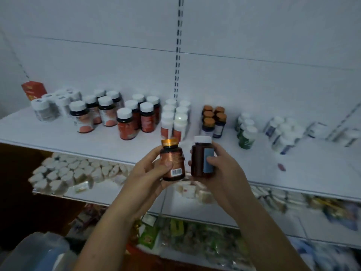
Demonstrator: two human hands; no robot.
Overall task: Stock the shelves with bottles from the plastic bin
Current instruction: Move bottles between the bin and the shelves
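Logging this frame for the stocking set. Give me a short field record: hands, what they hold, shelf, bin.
left hand: grips gold-cap bottle, upright, barcode facing camera
right hand: grips white-cap bottle, brown, blue label, upright
held bottles: side by side, not touching, in front of the shelf edge
shelf: white, bottles standing grouped by kind
orange-cap group: on shelf, just behind the held bottles
bin: translucent, lower left, contents blurred
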